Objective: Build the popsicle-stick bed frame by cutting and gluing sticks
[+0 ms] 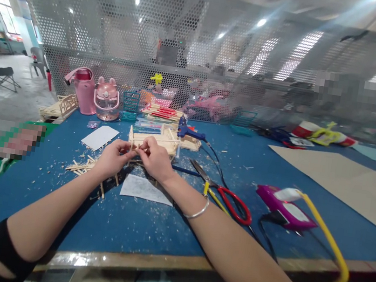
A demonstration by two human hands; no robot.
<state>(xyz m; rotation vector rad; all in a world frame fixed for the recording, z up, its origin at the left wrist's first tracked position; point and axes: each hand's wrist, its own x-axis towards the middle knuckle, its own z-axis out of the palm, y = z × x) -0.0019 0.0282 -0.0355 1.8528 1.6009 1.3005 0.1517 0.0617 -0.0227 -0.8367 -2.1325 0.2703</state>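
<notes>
My left hand [113, 157] and my right hand [155, 159] meet at the front left corner of a small model built from wooden sticks [152, 141]. Thumb and fingers of both hands are pinched close together, on what looks like a short wooden stick [136, 148] at the model's upright. The fingers hide most of this stick. Behind my right hand, a blue glue gun [189, 132] rests by the model. Loose wooden sticks [80, 166] lie to the left of my left hand. A white paper sheet [147, 189] lies below my hands.
Red-handled scissors [234, 206] and a purple power strip [286, 207] with a yellow cable are at right. Brown cardboard [347, 181] covers the far right. Pink bottles [85, 90], a second stick model [59, 107] and a perforated metal screen [119, 32] stand at the back.
</notes>
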